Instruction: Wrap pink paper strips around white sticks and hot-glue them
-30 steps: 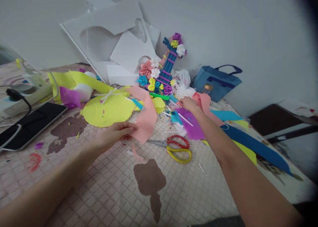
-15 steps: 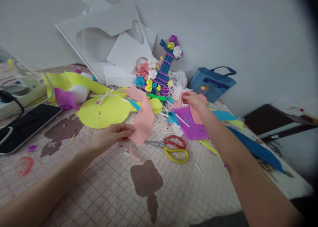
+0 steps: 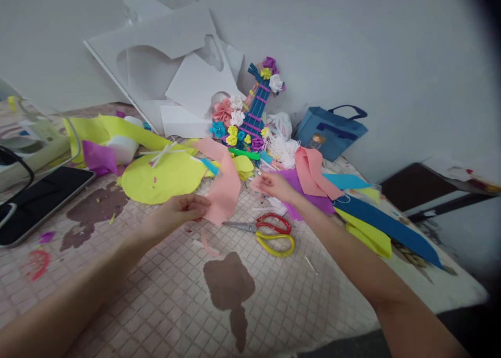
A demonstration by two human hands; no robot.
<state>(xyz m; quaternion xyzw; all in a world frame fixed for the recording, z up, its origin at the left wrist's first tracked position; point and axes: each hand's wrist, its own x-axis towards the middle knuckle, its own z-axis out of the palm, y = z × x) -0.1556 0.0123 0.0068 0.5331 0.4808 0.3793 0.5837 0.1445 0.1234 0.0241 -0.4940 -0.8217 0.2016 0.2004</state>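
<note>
My left hand (image 3: 180,212) pinches the lower edge of a pink paper sheet (image 3: 224,186) held just above the table. My right hand (image 3: 274,183) hovers over purple paper (image 3: 313,201), its fingers drawn together on a small pink scrap whose shape I cannot make out. Red and yellow scissors (image 3: 270,231) lie on the table below and between both hands. A pink strip (image 3: 313,172) is draped just right of my right hand.
A blue paper guitar with paper flowers (image 3: 250,112) leans on the wall beside white foam boards (image 3: 176,71). A yellow paper disc (image 3: 164,175), a phone (image 3: 39,199), a blue bag (image 3: 332,131) and blue and yellow sheets (image 3: 383,225) crowd the tiled tablecloth (image 3: 164,295).
My right hand has pulled back from the pile near the guitar toward the pink sheet, leaving the pink strip draped behind. My left hand has stayed holding the sheet.
</note>
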